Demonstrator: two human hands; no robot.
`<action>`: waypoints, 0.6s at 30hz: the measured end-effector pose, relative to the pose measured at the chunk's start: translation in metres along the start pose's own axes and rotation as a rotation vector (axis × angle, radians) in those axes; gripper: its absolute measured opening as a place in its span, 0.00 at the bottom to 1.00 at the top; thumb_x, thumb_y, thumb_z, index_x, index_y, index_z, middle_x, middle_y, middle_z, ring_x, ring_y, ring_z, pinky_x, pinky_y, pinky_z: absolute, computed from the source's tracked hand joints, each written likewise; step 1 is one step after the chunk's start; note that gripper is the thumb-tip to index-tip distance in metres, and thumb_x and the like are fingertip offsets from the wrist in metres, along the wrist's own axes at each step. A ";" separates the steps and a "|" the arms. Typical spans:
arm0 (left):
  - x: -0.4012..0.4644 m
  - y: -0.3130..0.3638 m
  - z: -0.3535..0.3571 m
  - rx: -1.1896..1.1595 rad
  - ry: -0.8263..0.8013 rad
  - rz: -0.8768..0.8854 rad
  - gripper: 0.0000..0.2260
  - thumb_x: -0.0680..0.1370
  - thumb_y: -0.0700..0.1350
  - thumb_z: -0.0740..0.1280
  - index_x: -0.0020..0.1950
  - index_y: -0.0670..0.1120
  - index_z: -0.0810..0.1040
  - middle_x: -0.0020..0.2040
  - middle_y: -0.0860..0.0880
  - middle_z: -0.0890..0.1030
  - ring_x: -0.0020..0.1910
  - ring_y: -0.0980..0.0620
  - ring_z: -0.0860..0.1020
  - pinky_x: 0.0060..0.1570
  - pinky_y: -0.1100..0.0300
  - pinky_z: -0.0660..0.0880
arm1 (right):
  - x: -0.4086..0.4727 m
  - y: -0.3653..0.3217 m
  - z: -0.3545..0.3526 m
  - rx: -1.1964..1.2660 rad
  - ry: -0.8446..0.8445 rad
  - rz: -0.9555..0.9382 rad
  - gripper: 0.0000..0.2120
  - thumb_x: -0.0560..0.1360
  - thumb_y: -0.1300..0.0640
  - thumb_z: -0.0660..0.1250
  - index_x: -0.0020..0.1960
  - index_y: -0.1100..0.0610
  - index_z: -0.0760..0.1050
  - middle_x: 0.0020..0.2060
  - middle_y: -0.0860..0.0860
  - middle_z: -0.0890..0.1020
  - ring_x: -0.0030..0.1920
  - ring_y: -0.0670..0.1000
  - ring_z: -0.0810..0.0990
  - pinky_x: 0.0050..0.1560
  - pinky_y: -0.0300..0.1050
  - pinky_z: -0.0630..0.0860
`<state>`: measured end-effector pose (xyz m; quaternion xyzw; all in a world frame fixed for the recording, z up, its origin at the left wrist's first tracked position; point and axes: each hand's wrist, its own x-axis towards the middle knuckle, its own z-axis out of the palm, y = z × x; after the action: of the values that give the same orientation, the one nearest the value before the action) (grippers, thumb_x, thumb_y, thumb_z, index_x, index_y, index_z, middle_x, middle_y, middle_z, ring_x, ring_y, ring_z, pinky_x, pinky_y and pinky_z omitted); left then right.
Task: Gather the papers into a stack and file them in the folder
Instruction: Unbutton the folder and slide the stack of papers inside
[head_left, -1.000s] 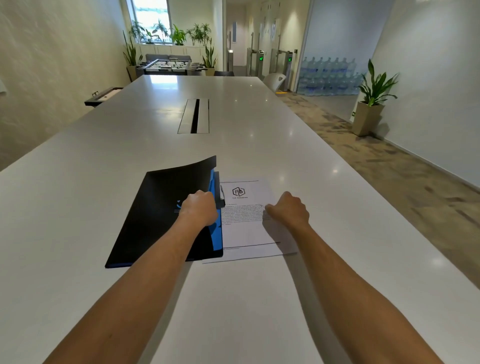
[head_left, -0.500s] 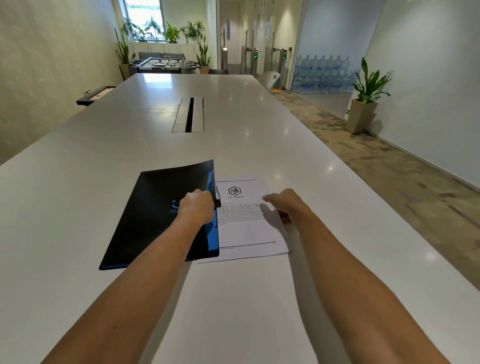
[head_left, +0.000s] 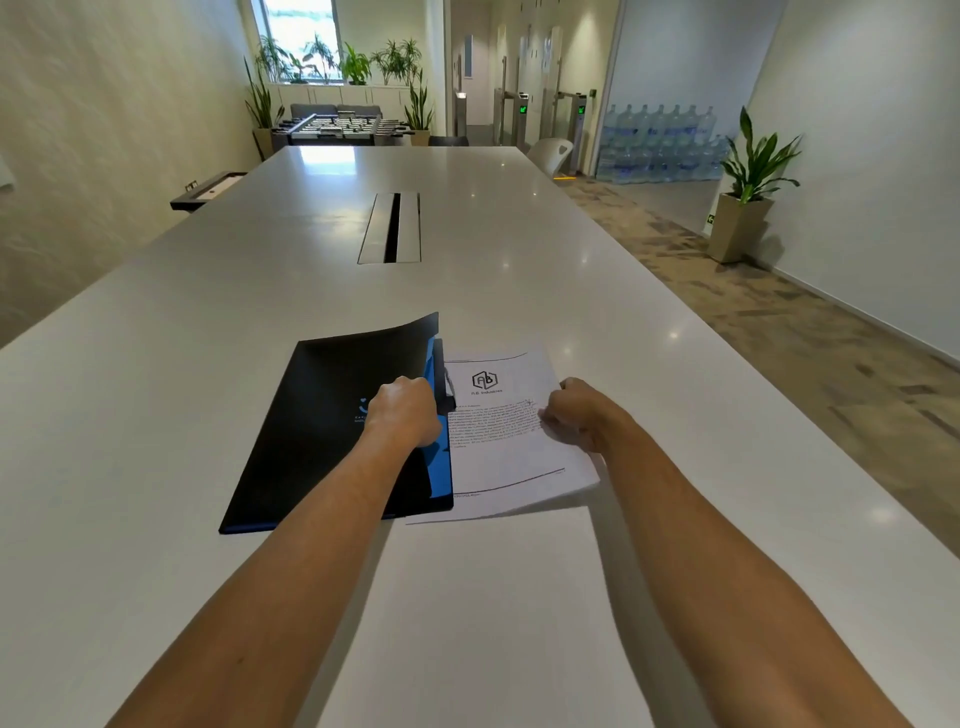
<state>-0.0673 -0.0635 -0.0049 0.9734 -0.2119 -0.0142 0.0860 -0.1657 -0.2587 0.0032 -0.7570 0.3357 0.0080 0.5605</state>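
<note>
Folder: one black folder (head_left: 322, 415) on the white table (head_left: 156, 364), cover lifted.
Papers: one stack of papers (head_left: 511, 441), right of it.
Left hand (head_left: 405, 410): clamped on cover edge.
Right hand (head_left: 582, 413): pinching the stack's right edge.

Folder (head_left: 322, 415) on counter (head_left: 156, 415), left of centre, near edge. Papers (head_left: 509, 452) just right of folder, left edge tucked under its lifted cover. Left hand (head_left: 405, 410) on folder's right edge; right hand (head_left: 582, 413) on papers' right side. Cable slot (head_left: 390, 227) in counter, behind folder. Potted plant (head_left: 748, 192) on floor, far right. Water bottles (head_left: 660, 143) behind, right of counter.
</note>
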 end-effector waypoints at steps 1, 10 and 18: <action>0.000 -0.001 0.000 -0.008 0.000 0.004 0.05 0.76 0.42 0.68 0.47 0.43 0.73 0.38 0.47 0.72 0.34 0.52 0.76 0.27 0.63 0.70 | 0.000 0.002 -0.003 0.052 -0.015 0.008 0.07 0.78 0.71 0.57 0.54 0.65 0.68 0.46 0.59 0.76 0.38 0.50 0.77 0.29 0.37 0.77; 0.006 -0.029 -0.011 -0.243 -0.082 0.000 0.06 0.80 0.43 0.63 0.52 0.45 0.79 0.49 0.47 0.80 0.44 0.52 0.79 0.34 0.62 0.72 | -0.015 -0.035 -0.053 -0.122 0.215 -0.264 0.13 0.75 0.69 0.62 0.58 0.60 0.71 0.50 0.57 0.76 0.38 0.48 0.74 0.28 0.40 0.71; -0.003 -0.035 -0.009 -0.333 -0.037 0.027 0.04 0.80 0.43 0.62 0.49 0.48 0.77 0.46 0.48 0.77 0.41 0.53 0.78 0.35 0.61 0.74 | -0.029 -0.072 -0.064 0.080 0.354 -0.419 0.12 0.76 0.66 0.62 0.56 0.53 0.68 0.50 0.53 0.78 0.50 0.55 0.79 0.52 0.51 0.79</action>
<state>-0.0557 -0.0296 -0.0022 0.9423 -0.2213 -0.0657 0.2424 -0.1740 -0.2885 0.0982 -0.7770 0.2645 -0.2537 0.5119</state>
